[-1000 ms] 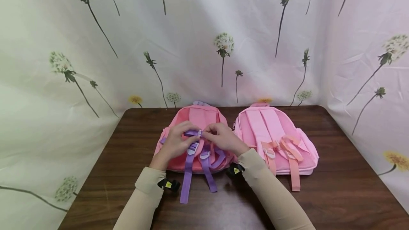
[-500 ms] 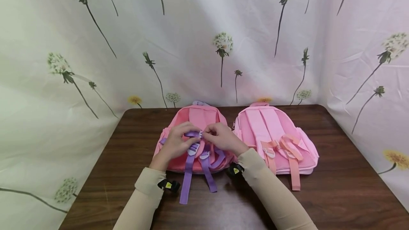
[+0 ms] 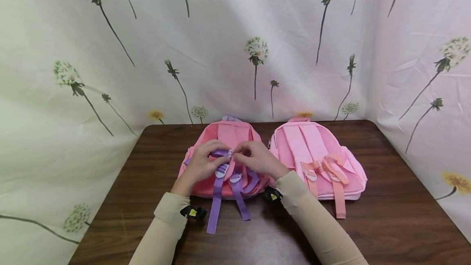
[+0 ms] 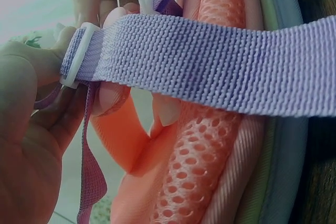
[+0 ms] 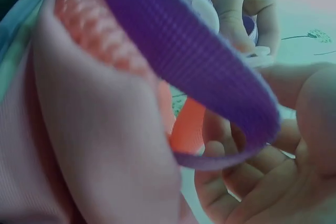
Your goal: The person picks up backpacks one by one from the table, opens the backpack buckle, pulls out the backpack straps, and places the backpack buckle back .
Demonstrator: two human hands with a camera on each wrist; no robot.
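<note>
A coral-pink backpack [image 3: 235,131] lies with its shoulder straps upward. Above it, my left hand [image 3: 202,162] holds a short purple strap [image 3: 219,153], with thumb and forefinger near the small white buckle [image 3: 230,153] at its end. From the other side, my right hand [image 3: 259,160] pinches at this buckle with thumb and forefinger; the exact grip is partly hidden. In the right wrist view a purple webbing loop [image 5: 189,51] passes in front of the right fingers. White strap adjusters [image 3: 222,171] with hanging purple tails [image 3: 215,207] sit below the hands.
To the right lies a light pink backpack [image 3: 316,142] with orange straps [image 3: 339,199], knotted or bunched together. Both bags lie on a dark brown wooden table [image 3: 140,199]. Behind it hangs a pale cloth [image 3: 220,52] printed with dandelions.
Both hands stay at the white buckle with only slight shifts of the fingers. The backpacks keep their places.
</note>
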